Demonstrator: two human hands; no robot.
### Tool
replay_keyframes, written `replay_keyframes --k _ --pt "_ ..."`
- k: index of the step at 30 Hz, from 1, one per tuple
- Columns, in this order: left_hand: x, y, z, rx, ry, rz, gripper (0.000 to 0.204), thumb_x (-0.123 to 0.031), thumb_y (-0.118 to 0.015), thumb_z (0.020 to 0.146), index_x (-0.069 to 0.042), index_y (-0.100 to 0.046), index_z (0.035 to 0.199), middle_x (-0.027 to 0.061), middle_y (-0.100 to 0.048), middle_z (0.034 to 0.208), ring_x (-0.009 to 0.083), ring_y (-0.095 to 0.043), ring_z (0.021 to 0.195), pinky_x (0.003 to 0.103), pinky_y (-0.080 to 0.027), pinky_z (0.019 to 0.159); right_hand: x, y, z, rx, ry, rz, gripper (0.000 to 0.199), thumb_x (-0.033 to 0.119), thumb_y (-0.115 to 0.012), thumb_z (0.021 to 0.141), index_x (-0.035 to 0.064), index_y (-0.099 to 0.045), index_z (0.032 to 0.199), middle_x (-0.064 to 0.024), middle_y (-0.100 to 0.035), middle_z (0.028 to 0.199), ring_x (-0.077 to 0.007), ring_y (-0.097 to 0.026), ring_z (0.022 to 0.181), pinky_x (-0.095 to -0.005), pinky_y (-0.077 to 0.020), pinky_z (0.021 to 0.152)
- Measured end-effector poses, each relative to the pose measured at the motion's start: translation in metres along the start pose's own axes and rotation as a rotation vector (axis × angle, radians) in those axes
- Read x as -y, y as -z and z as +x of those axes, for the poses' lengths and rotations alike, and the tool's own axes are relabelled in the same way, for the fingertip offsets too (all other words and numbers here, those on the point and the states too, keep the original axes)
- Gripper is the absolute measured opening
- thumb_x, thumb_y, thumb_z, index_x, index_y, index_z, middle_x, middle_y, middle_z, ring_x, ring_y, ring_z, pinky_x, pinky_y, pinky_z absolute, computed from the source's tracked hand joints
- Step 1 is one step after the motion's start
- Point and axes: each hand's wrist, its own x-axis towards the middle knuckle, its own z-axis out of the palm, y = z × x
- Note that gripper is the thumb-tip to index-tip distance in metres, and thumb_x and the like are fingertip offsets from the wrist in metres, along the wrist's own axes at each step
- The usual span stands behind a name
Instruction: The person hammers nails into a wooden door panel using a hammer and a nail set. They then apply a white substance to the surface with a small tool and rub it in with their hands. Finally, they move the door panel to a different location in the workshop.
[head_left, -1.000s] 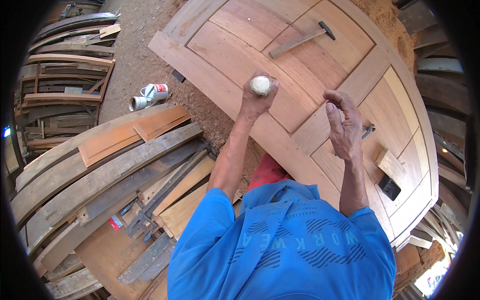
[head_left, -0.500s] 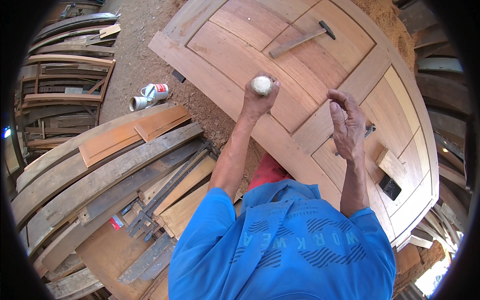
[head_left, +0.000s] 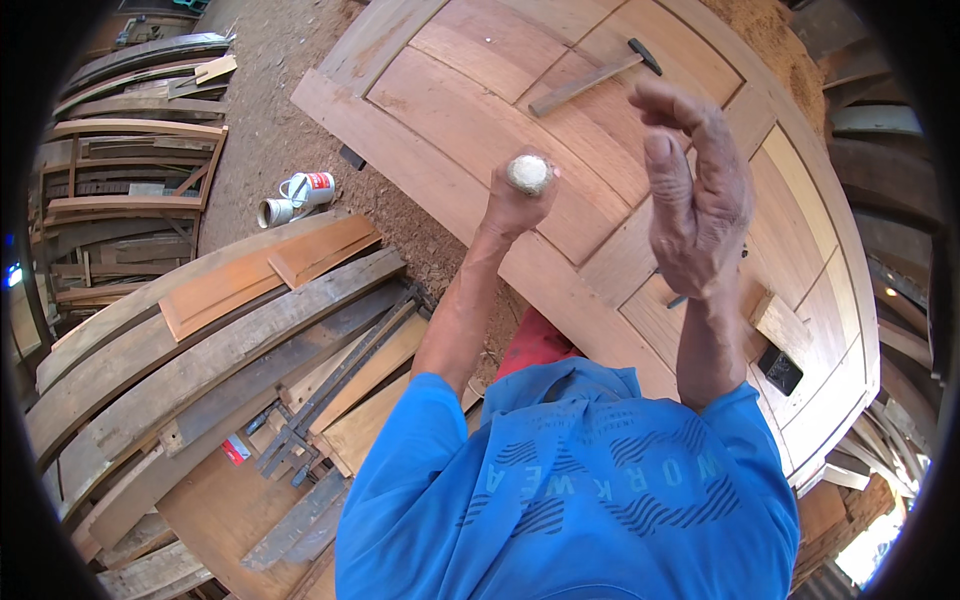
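My left hand is wrapped round an upright object with a whitish, rounded end; the rest of it is hidden in my fist, so its kind does not show. Below it lies a large panelled wooden door. To the right, my right hand is raised above the door with bent, parted fingers and nothing in it. A hammer with a wooden handle and dark head lies on the panels beyond both hands. A pale wood block and a black rectangular item are near my right forearm.
Stacked boards fill the left side, with metal bar clamps among them. A white tub lies on the dirt floor beside a smaller container. Wooden frames stand at the far left; sawdust is piled behind the door.
My right hand has risen closer to the view and moved slightly farther forward. My left hand keeps its grip and has barely shifted. The hammer stays where it lay.
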Motion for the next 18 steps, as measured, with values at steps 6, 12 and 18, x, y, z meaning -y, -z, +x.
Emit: replay_keyframes --k 6,12,18 --pt "-0.012 -0.012 -0.003 0.056 -0.037 -0.28 0.015 -0.004 -0.077 0.083 -0.004 -0.065 0.093 0.0053 -0.069 0.084 0.0091 -0.063 0.079 0.028 -0.053 0.069 -0.048 -0.099 -0.019 0.506 -0.187 -0.281 0.056 0.029 -0.064 0.097 0.0056 -0.047 0.145 -0.0221 -0.058 0.133 -0.0399 -0.053 0.124 -0.0486 -0.0413 0.109" --pt "-0.005 -0.009 -0.012 0.082 -0.062 -0.206 0.015 -0.003 -0.076 0.083 -0.004 -0.065 0.093 0.0051 -0.069 0.084 0.0088 -0.063 0.079 0.028 -0.053 0.07 -0.009 -0.064 0.016 0.181 0.153 -0.093 0.069 0.035 -0.068 0.093 0.0075 -0.039 0.15 -0.0208 -0.059 0.124 -0.0408 -0.053 0.115 -0.0519 -0.0409 0.102" --pt "-0.008 0.003 -0.018 0.046 -0.07 -0.139 0.014 -0.002 -0.075 0.084 -0.004 -0.065 0.093 0.0049 -0.069 0.084 0.0085 -0.063 0.079 0.028 -0.053 0.071 0.032 -0.042 0.053 -0.106 0.452 0.182 0.062 0.033 -0.069 0.093 0.0065 -0.047 0.144 -0.0172 -0.057 0.126 -0.0344 -0.056 0.113 -0.0465 -0.044 0.1"
